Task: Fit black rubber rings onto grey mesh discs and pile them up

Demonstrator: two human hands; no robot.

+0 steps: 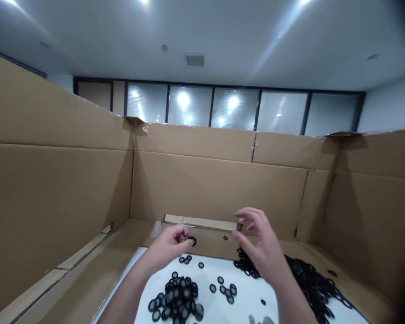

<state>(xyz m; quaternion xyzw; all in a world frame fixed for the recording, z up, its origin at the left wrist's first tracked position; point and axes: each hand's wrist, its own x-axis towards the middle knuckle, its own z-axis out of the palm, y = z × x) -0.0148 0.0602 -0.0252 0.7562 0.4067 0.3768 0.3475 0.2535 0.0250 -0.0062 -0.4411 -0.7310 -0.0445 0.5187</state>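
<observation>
My left hand [172, 243] is closed, pinching a small black ring [192, 241] between thumb and fingers. To its right, my right hand [261, 243] is raised with thumb and fingers apart, holding nothing. Below and beyond the right forearm lie heaped black rings [307, 279], partly hidden by the arm. A pile of black discs with greyish centres [178, 297] rests on the white surface [209, 310], just right of my left forearm. Between my arms is a looser group of similar discs [227, 291]. Three or so more small discs [185, 259] sit below the left hand.
Tall cardboard walls [202, 189] enclose the work area on the left, back and right. A folded cardboard strip [202, 222] lies along the back. A single ring [225, 238] sits on the cardboard floor, another [332, 273] near the right side.
</observation>
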